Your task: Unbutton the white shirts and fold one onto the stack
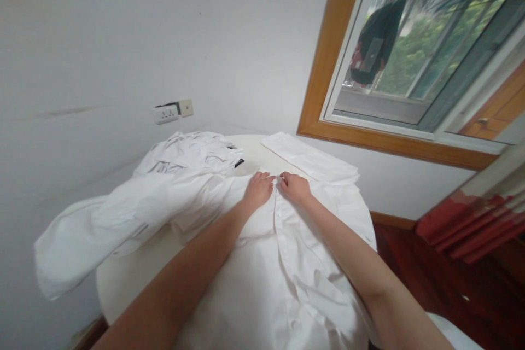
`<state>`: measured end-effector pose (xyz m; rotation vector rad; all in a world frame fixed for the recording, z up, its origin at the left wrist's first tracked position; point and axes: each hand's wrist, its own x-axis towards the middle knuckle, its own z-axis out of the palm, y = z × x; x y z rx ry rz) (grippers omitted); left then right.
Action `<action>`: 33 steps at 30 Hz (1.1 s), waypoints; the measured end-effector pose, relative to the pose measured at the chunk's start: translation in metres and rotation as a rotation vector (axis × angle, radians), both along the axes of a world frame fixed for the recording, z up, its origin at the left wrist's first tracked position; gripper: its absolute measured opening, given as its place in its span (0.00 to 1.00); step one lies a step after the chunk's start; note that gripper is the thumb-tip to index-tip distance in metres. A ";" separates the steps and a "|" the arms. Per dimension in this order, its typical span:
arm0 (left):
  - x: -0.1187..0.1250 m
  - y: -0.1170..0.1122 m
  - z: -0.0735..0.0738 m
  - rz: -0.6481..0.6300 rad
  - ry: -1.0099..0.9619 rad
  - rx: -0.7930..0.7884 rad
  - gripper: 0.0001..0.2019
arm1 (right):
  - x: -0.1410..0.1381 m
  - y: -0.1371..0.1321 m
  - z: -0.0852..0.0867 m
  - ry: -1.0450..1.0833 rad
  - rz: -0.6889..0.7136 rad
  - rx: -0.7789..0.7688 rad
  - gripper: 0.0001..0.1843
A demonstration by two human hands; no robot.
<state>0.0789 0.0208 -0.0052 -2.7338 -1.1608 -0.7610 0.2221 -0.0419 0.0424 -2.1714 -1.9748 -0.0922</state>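
Observation:
A white button-front garment (254, 273), which looks like a shirt, lies spread over the round table (135, 268), its placket running down toward me. One long sleeve (102, 224) stretches to the left past the table's rim. At the far end of the placket, my left hand (260, 188) has its fingers bent over the cloth and its fingertips at the opening. Close beside it, my right hand (294, 187) pinches the other edge of the placket. Any button between the fingertips is too small to make out.
Crumpled white cloth (188, 153) is heaped at the back left, with small black pieces beside it. A folded white garment (311, 156) lies at the back right. Behind stand a wall with a socket (166, 114) and a wood-framed window (311, 115). A red-and-cream curtain (471, 219) hangs right.

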 end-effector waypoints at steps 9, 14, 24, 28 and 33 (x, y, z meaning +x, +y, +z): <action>0.005 -0.005 0.006 -0.055 -0.002 -0.004 0.16 | 0.027 -0.005 0.004 -0.033 0.082 0.091 0.21; 0.008 -0.001 0.001 -0.084 -0.046 -0.052 0.15 | 0.033 0.002 -0.021 0.105 0.189 0.000 0.20; 0.003 0.002 0.001 -0.141 -0.169 -0.122 0.08 | 0.033 0.010 -0.035 0.383 0.196 0.164 0.13; 0.003 0.000 0.003 -0.168 -0.143 -0.121 0.06 | 0.034 0.012 -0.038 0.550 0.170 0.195 0.11; 0.004 -0.002 0.006 -0.192 -0.130 -0.109 0.08 | 0.034 0.008 -0.030 0.650 0.111 0.111 0.10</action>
